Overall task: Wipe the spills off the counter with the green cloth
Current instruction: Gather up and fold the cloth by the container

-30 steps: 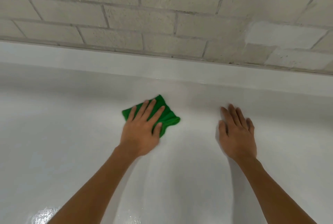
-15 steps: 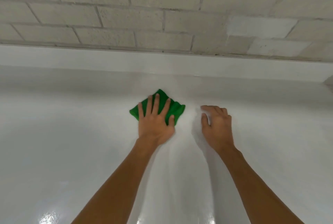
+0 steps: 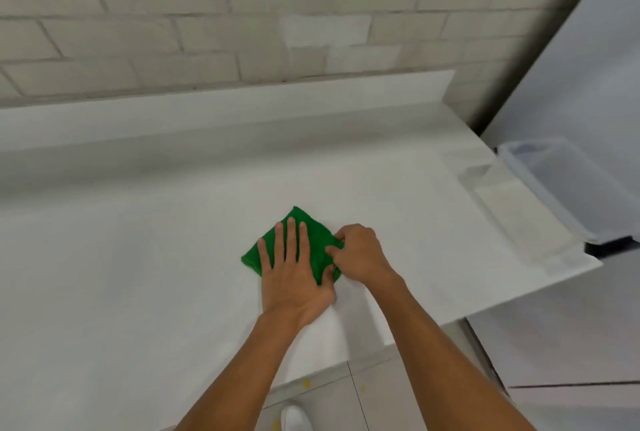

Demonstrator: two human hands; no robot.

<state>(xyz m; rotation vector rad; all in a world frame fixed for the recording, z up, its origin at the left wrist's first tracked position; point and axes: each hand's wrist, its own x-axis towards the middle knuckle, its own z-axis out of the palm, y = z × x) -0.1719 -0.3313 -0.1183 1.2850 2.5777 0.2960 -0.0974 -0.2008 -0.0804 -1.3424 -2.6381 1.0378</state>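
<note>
Cloth [image 3: 318, 247] lay folded on counter [image 3: 138, 240], mid-depth, nearer its R end. L hand [image 3: 294, 278] pressed it flat, fingers straight and spread, gripping nothing. R hand [image 3: 360, 254] had fingers curled, pinching cloth's R edge, prob. to refold or reposition it. No spills were visible on the surface in view. Wiping was judged largely done here, though a thin wet film might not show on white. Areas out of frame: unverifiable.

Surface: white counter [image 3: 138, 257], low upstand [image 3: 242, 108] along its back | On it I see one folded green cloth [image 3: 317, 247], right of centre | Clear tub [image 3: 568, 181] just past its right end, support unclear to me
</note>
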